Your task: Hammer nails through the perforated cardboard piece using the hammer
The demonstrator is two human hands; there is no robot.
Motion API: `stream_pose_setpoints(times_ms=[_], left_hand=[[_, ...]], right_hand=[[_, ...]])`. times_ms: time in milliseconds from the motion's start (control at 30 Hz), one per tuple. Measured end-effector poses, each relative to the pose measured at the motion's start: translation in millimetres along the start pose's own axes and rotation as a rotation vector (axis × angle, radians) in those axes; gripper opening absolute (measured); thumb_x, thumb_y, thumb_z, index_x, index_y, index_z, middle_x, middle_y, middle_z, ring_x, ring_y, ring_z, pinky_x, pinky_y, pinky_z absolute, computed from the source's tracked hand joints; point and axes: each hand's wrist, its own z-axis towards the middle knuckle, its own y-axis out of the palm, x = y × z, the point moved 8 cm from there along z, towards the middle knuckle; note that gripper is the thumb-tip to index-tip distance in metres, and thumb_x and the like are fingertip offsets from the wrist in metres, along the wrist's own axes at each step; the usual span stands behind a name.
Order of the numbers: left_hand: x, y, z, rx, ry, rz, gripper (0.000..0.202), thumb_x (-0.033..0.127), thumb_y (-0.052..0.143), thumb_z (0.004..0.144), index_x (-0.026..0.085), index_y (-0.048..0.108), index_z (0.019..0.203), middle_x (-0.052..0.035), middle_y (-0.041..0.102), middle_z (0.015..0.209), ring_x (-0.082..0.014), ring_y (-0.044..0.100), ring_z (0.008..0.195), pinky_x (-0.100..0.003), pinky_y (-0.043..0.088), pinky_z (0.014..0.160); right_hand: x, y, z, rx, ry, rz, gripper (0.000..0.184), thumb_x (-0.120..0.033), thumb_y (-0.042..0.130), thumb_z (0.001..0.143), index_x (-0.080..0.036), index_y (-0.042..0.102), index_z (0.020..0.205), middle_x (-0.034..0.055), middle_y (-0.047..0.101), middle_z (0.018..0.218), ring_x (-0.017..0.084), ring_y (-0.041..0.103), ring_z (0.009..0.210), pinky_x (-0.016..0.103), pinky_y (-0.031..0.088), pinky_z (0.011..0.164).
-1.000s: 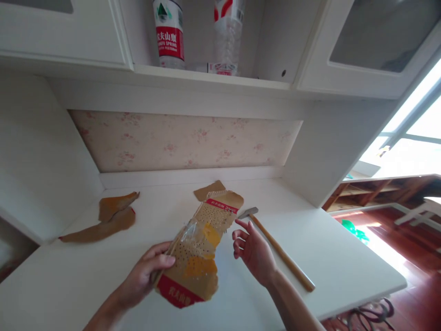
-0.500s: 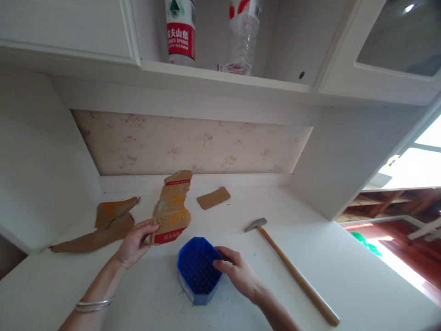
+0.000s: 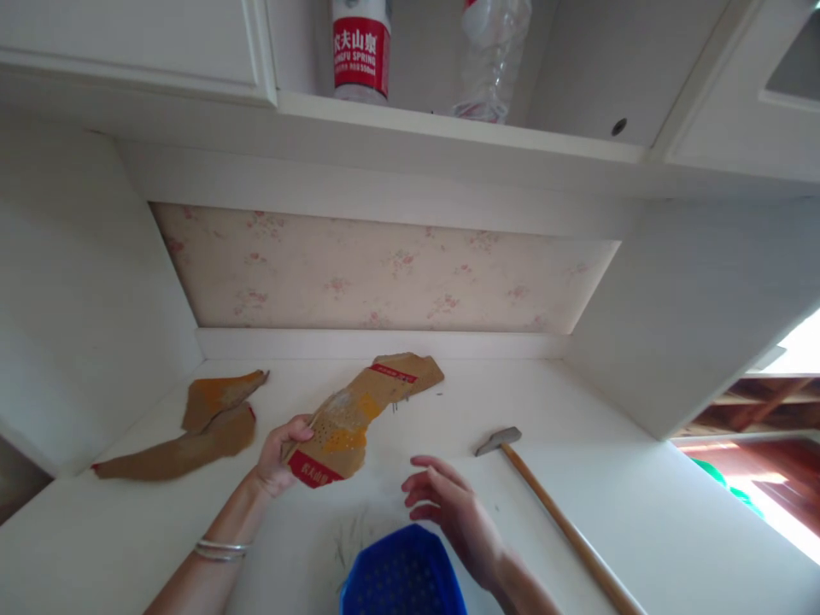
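My left hand point(image 3: 286, 453) pinches the lower left edge of a torn piece of cardboard point(image 3: 346, 414), which has small holes, orange patches and red printed strips. Its far end overlaps a smaller brown cardboard piece point(image 3: 432, 373), which is mostly covered. My right hand point(image 3: 452, 512) is empty, its fingers apart and slightly curled, hovering just above and right of a blue plastic basket point(image 3: 410, 572) with a perforated bottom. The basket is cut off by the lower picture edge. Several small dark marks or slivers point(image 3: 349, 538) lie beside it.
A hammer point(image 3: 557, 512) with a wooden handle lies to the right. Torn cardboard scraps point(image 3: 192, 440) lie at the left. Overhead, a cabinet shelf point(image 3: 448, 132) holds a red-labelled bottle point(image 3: 360, 55) and a clear plastic bottle point(image 3: 492, 64). Side panels flank the white counter point(image 3: 288, 555).
My right hand has let go of the blue basket, which now sits lower in view, nearer to me. The held cardboard has tilted to the right, over the small cardboard piece.
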Motion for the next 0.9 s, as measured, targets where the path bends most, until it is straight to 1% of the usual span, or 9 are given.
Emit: stream_pose_setpoints(times_ms=[100, 200, 300, 400, 500, 600, 667, 767, 900], left_hand=[[-11.5, 13.9, 11.9, -0.064, -0.072, 0.005, 0.023, 0.023, 0.060, 0.053, 0.011, 0.070, 0.070, -0.0092, 0.070, 0.061, -0.0284, 0.069, 0.064, -0.037, 0.055, 0.062], [-24.8, 19.6, 15.9, -0.092, -0.137, 0.018, 0.025, 0.021, 0.060, 0.050, 0.010, 0.070, 0.071, -0.0085, 0.070, 0.062, -0.0277, 0.068, 0.062, -0.037, 0.054, 0.061], [-37.1, 14.1, 13.3, -0.065, -0.186, 0.048, 0.025, 0.019, 0.059, 0.049, 0.011, 0.070, 0.070, -0.0067, 0.070, 0.062, -0.0247, 0.067, 0.058, -0.034, 0.053, 0.056], [-45.8, 6.4, 10.2, -0.031, -0.224, 0.076, 0.021, 0.017, 0.059, 0.048, 0.012, 0.068, 0.067, -0.0039, 0.069, 0.062, -0.0215, 0.065, 0.056, -0.030, 0.051, 0.053], [-50.3, 3.3, 9.2, -0.027, -0.253, 0.084, 0.020, 0.014, 0.061, 0.047, 0.013, 0.067, 0.066, -0.0017, 0.070, 0.064, -0.0206, 0.066, 0.057, -0.029, 0.052, 0.054], [-51.4, 5.2, 8.3, -0.054, -0.275, 0.089, 0.019, 0.015, 0.066, 0.049, 0.012, 0.069, 0.068, -0.0037, 0.072, 0.066, -0.0221, 0.067, 0.059, -0.030, 0.052, 0.055], [-52.9, 11.5, 6.6, -0.114, -0.321, 0.045, 0.021, 0.024, 0.071, 0.058, 0.009, 0.071, 0.073, -0.0084, 0.073, 0.068, -0.0255, 0.069, 0.063, -0.034, 0.054, 0.062], [-51.7, 27.1, 4.4, -0.214, -0.378, -0.180, 0.036, 0.042, 0.066, 0.075, 0.008, 0.072, 0.083, -0.0127, 0.075, 0.076, -0.0309, 0.071, 0.079, -0.041, 0.054, 0.077], [-45.5, 38.0, 8.6, -0.177, -0.237, -0.444, 0.027, 0.035, 0.059, 0.084, 0.013, 0.073, 0.090, -0.0097, 0.076, 0.087, -0.0306, 0.069, 0.096, -0.044, 0.051, 0.090]], right_hand=[[-5.1, -17.6, 18.2, 0.176, -0.105, 0.243, 0.047, -0.046, 0.060, 0.090, -0.026, 0.046, 0.130, 0.0057, 0.072, 0.101, 0.017, 0.066, 0.075, 0.030, 0.052, 0.063], [-9.3, -34.5, 32.5, 0.269, -0.170, 0.296, 0.059, -0.047, 0.063, 0.088, -0.032, 0.034, 0.137, 0.0035, 0.073, 0.099, 0.016, 0.067, 0.065, 0.027, 0.053, 0.054], [-4.6, -49.0, 42.0, 0.289, -0.141, 0.338, 0.052, -0.049, 0.066, 0.085, -0.027, 0.045, 0.128, 0.0009, 0.074, 0.086, 0.014, 0.066, 0.054, 0.024, 0.053, 0.050], [5.6, -57.3, 48.0, 0.281, -0.056, 0.400, 0.041, -0.052, 0.067, 0.083, -0.017, 0.061, 0.103, 0.0018, 0.074, 0.075, 0.012, 0.066, 0.048, 0.021, 0.054, 0.047], [10.7, -59.1, 51.4, 0.273, -0.008, 0.398, 0.036, -0.047, 0.074, 0.079, -0.012, 0.067, 0.088, 0.0028, 0.074, 0.069, 0.013, 0.068, 0.049, 0.021, 0.056, 0.046], [10.6, -57.2, 52.8, 0.264, -0.003, 0.380, 0.031, -0.038, 0.079, 0.076, -0.011, 0.069, 0.087, 0.0043, 0.075, 0.072, 0.015, 0.070, 0.050, 0.022, 0.058, 0.046], [8.8, -55.0, 52.1, 0.255, -0.021, 0.376, 0.029, -0.034, 0.079, 0.076, -0.012, 0.070, 0.092, 0.0052, 0.077, 0.081, 0.014, 0.070, 0.052, 0.021, 0.059, 0.048], [7.6, -50.2, 49.1, 0.245, -0.046, 0.414, 0.028, -0.032, 0.079, 0.077, -0.014, 0.070, 0.096, 0.0036, 0.077, 0.089, 0.013, 0.072, 0.056, 0.021, 0.060, 0.050], [10.1, -48.3, 44.9, 0.289, -0.059, 0.510, 0.030, -0.031, 0.082, 0.074, -0.017, 0.070, 0.098, -0.0008, 0.077, 0.089, 0.015, 0.073, 0.058, 0.021, 0.061, 0.050]])
